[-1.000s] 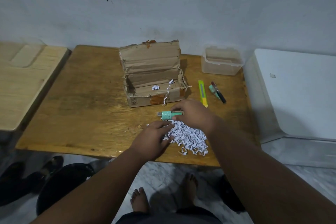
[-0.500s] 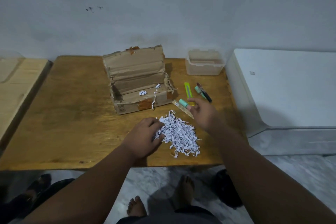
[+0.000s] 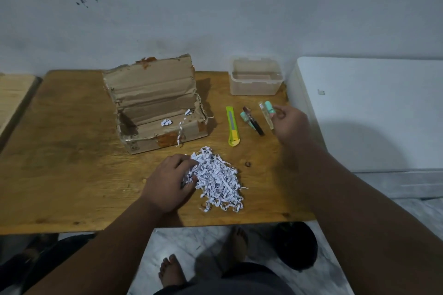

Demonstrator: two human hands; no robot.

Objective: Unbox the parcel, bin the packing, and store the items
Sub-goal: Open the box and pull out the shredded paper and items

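The opened cardboard parcel [image 3: 155,108] stands on the wooden table [image 3: 67,151] with a few paper scraps inside. A pile of white shredded paper [image 3: 217,178] lies in front of it. My left hand [image 3: 167,181] rests on the pile's left edge, fingers curled into the shreds. My right hand [image 3: 288,124] is to the right, pinching a small mint-green capped item [image 3: 268,108] and a clear thin stick [image 3: 266,115] at table height. Beside them lie another green-and-dark item [image 3: 251,121] and a yellow-green box cutter [image 3: 232,126].
A clear plastic container [image 3: 255,76] stands open at the table's back right. A white cabinet [image 3: 371,112] adjoins the table on the right, a lighter wooden table [image 3: 12,93] on the left. A dark round bin [image 3: 296,245] sits on the floor by my bare feet.
My right hand carried the green item from the shredded paper to the right, next to the cutter and the other item. My left hand stayed on the paper pile.
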